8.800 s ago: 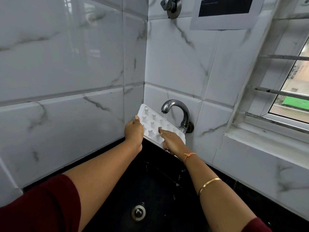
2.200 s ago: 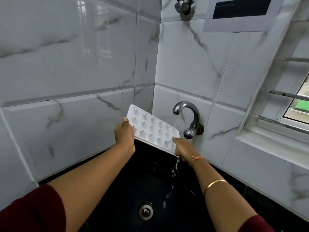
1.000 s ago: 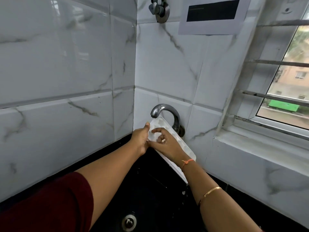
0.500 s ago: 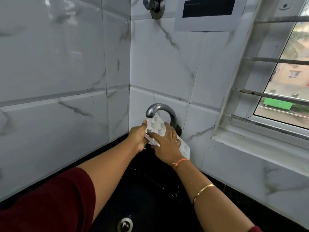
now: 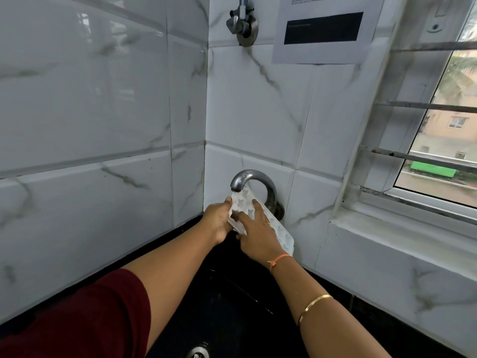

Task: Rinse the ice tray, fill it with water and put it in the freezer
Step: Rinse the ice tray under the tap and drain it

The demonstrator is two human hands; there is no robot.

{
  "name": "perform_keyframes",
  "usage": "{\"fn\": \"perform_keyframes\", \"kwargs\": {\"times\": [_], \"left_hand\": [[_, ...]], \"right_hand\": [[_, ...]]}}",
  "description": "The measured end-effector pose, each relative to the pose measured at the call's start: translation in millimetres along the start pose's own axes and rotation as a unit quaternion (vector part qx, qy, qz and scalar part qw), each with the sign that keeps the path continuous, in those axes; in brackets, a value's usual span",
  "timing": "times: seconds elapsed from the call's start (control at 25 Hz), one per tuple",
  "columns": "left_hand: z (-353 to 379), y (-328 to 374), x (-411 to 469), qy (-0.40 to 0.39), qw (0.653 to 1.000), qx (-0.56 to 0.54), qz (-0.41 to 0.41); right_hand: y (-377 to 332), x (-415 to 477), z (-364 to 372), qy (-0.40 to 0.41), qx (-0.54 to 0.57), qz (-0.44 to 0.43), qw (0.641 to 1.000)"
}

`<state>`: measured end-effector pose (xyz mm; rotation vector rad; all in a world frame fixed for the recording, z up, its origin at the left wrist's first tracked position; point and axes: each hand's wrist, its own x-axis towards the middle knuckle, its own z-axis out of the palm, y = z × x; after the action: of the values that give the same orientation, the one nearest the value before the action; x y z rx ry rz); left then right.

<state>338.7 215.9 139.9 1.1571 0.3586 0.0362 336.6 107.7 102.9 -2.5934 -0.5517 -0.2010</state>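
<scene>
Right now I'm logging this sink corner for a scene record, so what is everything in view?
ice tray: one, white, tilted under the tap spout
tap: one, grey metal, back wall above the sink
sink: one, black, below the hands
drain: one, metal, sink bottom
valve: one, metal, high on back wall
paper notice: one, white with black block, right of valve
window: one, white frame, barred, right
left hand: one, grips the tray's left edge
right hand: one, rests on the tray's face, gold bangle on forearm
</scene>
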Motion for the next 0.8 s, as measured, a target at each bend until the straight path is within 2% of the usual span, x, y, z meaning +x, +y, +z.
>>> {"fn": "perform_keyframes", "kwargs": {"times": [0.12,0.32,0.48,0.68,0.8], "left_hand": [[-2,5,0,0.01,1.0,0.027,0.009],[-7,8,-3,0.007,0.995,0.096,0.005],[-8,13,-5,0.001,0.996,0.087,0.023],[-11,16,-6,0.028,0.996,0.08,0.039],[-12,15,-5,0.05,0.994,0.076,0.06]], "right_hand": [[-4,-2,1,0.001,-0.038,-0.003,0.999],[-6,0,-6,-0.011,-0.019,0.01,1.0],[-9,-1,-9,0.0,-0.046,0.015,0.999],[-10,2,-12,-0.013,0.021,0.009,1.0],[-6,1,-9,0.054,0.098,0.014,0.994]]}}
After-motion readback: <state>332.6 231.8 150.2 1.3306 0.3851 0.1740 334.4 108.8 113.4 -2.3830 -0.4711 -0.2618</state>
